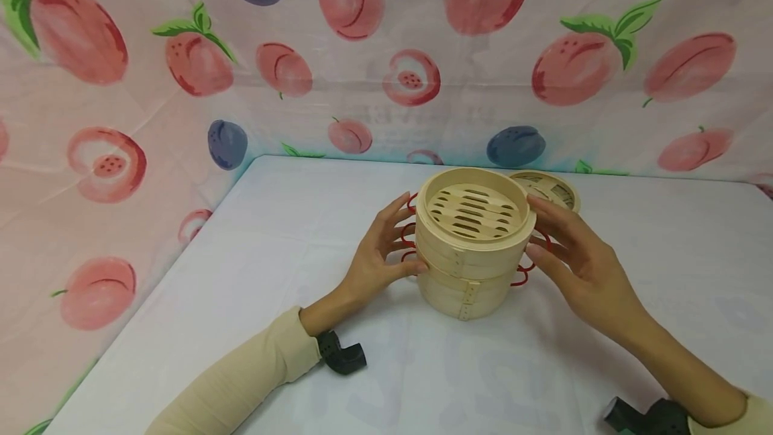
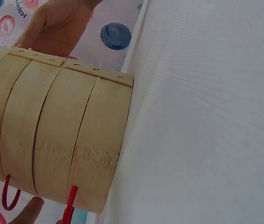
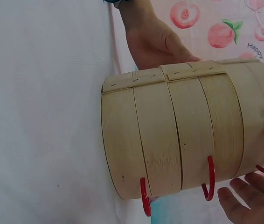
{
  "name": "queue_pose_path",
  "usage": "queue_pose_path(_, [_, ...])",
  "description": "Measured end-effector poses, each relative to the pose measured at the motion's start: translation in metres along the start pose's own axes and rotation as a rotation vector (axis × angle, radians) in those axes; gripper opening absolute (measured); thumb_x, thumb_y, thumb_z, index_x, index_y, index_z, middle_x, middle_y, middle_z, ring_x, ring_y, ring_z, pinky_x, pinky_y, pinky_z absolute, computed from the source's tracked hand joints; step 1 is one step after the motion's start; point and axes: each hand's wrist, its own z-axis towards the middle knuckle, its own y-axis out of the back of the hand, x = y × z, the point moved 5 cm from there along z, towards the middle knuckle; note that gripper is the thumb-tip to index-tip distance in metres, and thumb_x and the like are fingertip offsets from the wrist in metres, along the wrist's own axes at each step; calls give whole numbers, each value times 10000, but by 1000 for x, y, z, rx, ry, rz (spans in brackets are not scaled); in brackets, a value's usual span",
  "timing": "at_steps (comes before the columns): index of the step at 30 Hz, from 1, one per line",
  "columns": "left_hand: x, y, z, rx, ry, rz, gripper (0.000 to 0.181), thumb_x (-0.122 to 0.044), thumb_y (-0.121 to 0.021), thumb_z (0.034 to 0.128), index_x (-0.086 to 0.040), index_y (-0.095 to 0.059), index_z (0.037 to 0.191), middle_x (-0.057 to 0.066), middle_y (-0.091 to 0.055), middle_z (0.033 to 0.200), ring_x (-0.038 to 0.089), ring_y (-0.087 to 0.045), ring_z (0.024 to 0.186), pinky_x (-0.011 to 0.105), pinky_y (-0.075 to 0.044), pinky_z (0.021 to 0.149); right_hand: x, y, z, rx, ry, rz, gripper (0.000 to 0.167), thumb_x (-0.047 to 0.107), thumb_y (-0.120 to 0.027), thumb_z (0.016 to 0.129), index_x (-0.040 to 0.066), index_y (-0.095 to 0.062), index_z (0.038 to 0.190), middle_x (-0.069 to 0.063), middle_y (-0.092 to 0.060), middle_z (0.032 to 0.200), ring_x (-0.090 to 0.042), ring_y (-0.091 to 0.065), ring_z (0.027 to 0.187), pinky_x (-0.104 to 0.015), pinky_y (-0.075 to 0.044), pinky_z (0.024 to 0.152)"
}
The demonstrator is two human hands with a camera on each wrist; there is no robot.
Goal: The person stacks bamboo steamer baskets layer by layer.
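A stack of round bamboo steamer baskets [image 1: 465, 260] stands on the white table, its slatted top layer open to view. Red loops stick out on both sides. My left hand [image 1: 377, 254] holds the stack's left side, thumb at the front and fingers around behind the loops. On the right side, my right hand [image 1: 582, 267] grips the upper rim area between fingers and thumb. The left wrist view shows the basket wall [image 2: 62, 126] close up; the right wrist view shows the wall [image 3: 183, 130] with red loops below it.
Behind the stack, to the right, a round bamboo lid [image 1: 546, 188] lies partly hidden. The white tabletop [image 1: 290, 220] ends at a fruit-print cloth [image 1: 374, 106] at the back and left. Black wrist devices are on both forearms.
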Motion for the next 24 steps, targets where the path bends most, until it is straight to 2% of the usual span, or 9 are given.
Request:
queue_pose_path(5, [-3,-1,1,0,-11,-2,938,-148,-796,787,-132,-212,1521,128,-383,1459,343,-464,1239,570,-407,950,-3,1,0,15,-19,51,698,-211,-563,844,44,-360,1461,-117,-370,1480,-199,-446,1282,-223,-411,984])
queue_pose_path(9, [-4,0,1,-8,3,11,944,-98,-798,777,-148,-218,1521,84,-387,1462,293,-476,1232,534,-420,954,-4,1,1,25,-12,63,693,-209,-549,854,45,-349,1467,-131,-366,1477,-206,-442,1284,-219,-400,993])
queue_pose_path(13, [-4,0,1,-13,10,18,924,-181,-803,786,-226,-241,1518,29,-401,1453,237,-487,1225,487,-434,958,-5,2,2,30,-35,78,684,-199,-538,867,63,-350,1471,-113,-367,1481,-199,-438,1289,-217,-406,987])
queue_pose_path(17, [-3,0,1,-12,-7,12,908,-275,-799,791,-250,-250,1515,38,-400,1454,251,-486,1226,512,-430,952,-5,2,3,37,-30,82,666,-194,-529,876,56,-352,1468,-114,-363,1485,-176,-435,1295,-200,-416,966])
queue_pose_path(24, [-3,0,2,-13,-31,31,848,-227,-793,805,-200,-296,1493,23,-396,1445,244,-476,1237,515,-434,943,-7,3,4,44,13,61,653,-195,-527,877,37,-354,1462,-124,-370,1482,-134,-430,1301,-175,-426,934])
